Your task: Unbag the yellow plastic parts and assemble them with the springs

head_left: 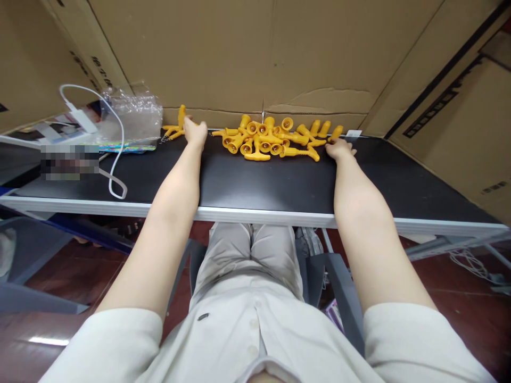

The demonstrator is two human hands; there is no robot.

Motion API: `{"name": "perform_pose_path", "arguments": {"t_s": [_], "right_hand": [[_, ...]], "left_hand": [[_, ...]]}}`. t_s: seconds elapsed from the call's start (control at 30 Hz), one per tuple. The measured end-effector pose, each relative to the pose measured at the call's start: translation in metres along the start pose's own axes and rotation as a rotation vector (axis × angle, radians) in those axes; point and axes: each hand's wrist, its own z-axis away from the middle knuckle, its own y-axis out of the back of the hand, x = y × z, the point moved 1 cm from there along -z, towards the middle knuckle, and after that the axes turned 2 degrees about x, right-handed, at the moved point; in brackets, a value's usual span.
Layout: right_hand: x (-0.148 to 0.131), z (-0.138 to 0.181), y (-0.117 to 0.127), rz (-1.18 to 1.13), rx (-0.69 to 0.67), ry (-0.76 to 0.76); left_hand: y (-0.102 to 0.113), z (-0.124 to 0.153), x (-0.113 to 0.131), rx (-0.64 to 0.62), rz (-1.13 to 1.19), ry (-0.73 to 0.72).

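- Yellow T-handled tools (266, 139) lie heaped along the back of the black bench (255, 183), near the cardboard panel (231, 58), with others beside each of our hands.
- Our left hand (195, 133) is at the smaller group on the left, against or just beside a raised yellow handle (182, 115); we cannot tell whether its fingers clench it.
- Our right hand (341, 150) is at the heap's right end, by a yellow grip (336, 133); its fingers are partly hidden, so we cannot tell whether they grasp it.
- We judge the tools light and stiff, probably hard plastic, fairly smooth and hardly fragile.
- The crossbar (257, 157) looks like our surest hold; the ribbed shaft (295, 152) would also take a pinch.
- Some bell-shaped ends (286, 124) seem to show metal inside, and dark metal spirals (163, 140) stick out on the left; we would keep clear of both, since they may prick or snag.
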Motion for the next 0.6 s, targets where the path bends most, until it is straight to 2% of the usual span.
{"name": "perform_pose_path", "arguments": {"t_s": [0.03,0.1,0.27,0.47,0.6], "right_hand": [[0.000,0.000,0.000,0.012,-0.017,0.005],[-0.001,0.000,0.000,0.039,-0.048,0.021],[-0.003,0.003,0.001,0.076,-0.099,0.032],[-0.002,-0.001,-0.005,0.065,0.009,0.060],[-0.003,-0.003,-0.006,0.069,0.003,0.055]], "left_hand": [[0.004,0.005,0.001,0.029,0.024,0.118],[0.012,0.016,0.005,0.049,0.068,0.230],[0.022,0.028,0.009,0.039,0.081,0.217],[0.018,0.024,0.001,0.023,0.083,0.245],[0.018,0.026,0.000,0.020,0.072,0.233]]}}
